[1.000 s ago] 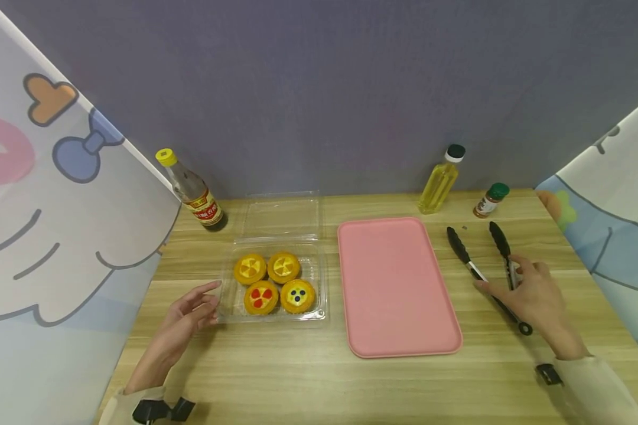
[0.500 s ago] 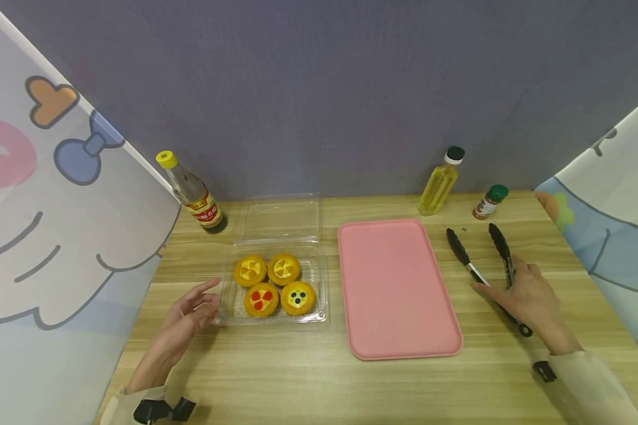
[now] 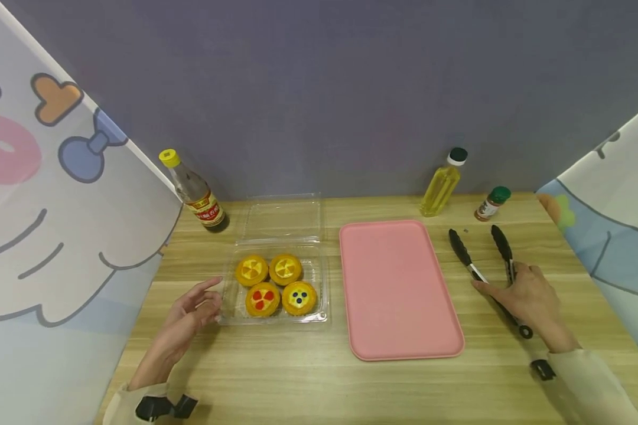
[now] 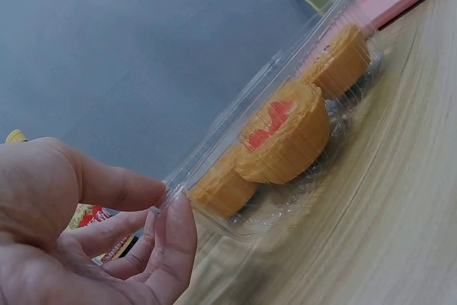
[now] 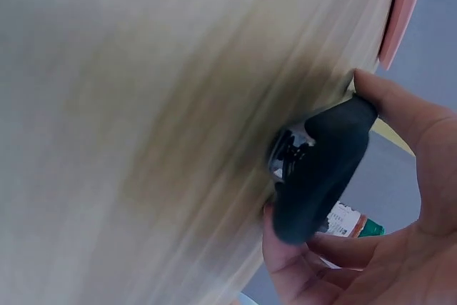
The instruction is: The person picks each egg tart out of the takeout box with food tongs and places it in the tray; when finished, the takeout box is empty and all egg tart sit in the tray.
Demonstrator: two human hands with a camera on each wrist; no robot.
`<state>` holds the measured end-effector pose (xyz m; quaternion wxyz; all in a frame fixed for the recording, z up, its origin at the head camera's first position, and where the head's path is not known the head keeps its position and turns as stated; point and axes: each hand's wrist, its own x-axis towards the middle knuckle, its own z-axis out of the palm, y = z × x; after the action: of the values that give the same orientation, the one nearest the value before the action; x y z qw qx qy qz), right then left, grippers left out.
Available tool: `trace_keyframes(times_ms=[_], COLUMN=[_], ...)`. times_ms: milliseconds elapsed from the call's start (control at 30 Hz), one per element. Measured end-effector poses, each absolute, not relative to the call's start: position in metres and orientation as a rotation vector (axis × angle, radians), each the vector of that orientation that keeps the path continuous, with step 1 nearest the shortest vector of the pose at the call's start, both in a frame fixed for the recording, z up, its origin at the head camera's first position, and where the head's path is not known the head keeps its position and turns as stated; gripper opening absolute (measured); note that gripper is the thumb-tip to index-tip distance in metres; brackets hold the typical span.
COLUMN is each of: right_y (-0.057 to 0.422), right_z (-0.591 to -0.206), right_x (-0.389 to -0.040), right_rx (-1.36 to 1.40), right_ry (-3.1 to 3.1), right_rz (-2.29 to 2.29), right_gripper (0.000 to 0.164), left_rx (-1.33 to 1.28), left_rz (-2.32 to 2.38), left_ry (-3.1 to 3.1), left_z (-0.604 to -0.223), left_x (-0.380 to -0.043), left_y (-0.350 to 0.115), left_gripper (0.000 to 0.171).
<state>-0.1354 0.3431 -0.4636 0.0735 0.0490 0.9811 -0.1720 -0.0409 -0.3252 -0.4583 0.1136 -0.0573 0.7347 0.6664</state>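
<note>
In the head view, my left hand (image 3: 188, 316) is at the left side of a clear plastic clamshell box (image 3: 323, 295). The left wrist view shows thumb and fingers pinching its rim (image 4: 170, 194). Inside sit several egg tarts, one with red pieces on top (image 3: 263, 299) and one with dark blue dots (image 3: 299, 298). On the right, my right hand (image 3: 531, 301) holds black-and-silver tongs (image 3: 460, 248), thumb on one arm and fingers on the other. Their tips are spread apart with nothing between them. In the right wrist view the black handle (image 5: 325, 169) lies between thumb and fingers.
A pink tray (image 3: 399, 289) lies between the box and the tongs. The box's clear lid (image 3: 283, 218) is folded back behind it. A sauce bottle (image 3: 204, 206), an oil bottle (image 3: 440, 192) and a green-capped spice jar (image 3: 492, 205) stand by the back wall.
My right hand has shifted slightly left on the tongs. My left hand stays at the box's edge, and the box and tarts have not moved.
</note>
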Motion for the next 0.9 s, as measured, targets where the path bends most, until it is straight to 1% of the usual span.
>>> trace_keyframes(times_ms=[167,333,600,700,900], right_y=[0.346,0.346,0.327,0.319,0.303], right_z=[-0.463,-0.458,-0.444,-0.441,-0.441], right_x=[-0.133,-0.131,-0.128,-0.129,-0.132], right_rx=[0.173,0.149,0.070,0.011,-0.133], right_ry=[2.924,2.929,2.998,3.032,3.083], right_rz=[-0.515,-0.522,-0.587,-0.666,-0.811], right_gripper=[0.123,0.121,0.121,0.118,0.108], left_rx=[-0.103,-0.107,-0.137,-0.147,-0.174], left_rz=[1.996,2.009,2.029,2.029,2.009], left_ry=[2.127,2.121,2.104,2.101,2.108], left_z=[-0.459,-0.460,-0.460,-0.460,-0.457], left_x=[-0.042,-0.042,-0.043,-0.042,-0.042], left_y=[-0.326,-0.327,-0.326,-0.326,-0.324], left_gripper=[0.055,0.054,0.057,0.057,0.057])
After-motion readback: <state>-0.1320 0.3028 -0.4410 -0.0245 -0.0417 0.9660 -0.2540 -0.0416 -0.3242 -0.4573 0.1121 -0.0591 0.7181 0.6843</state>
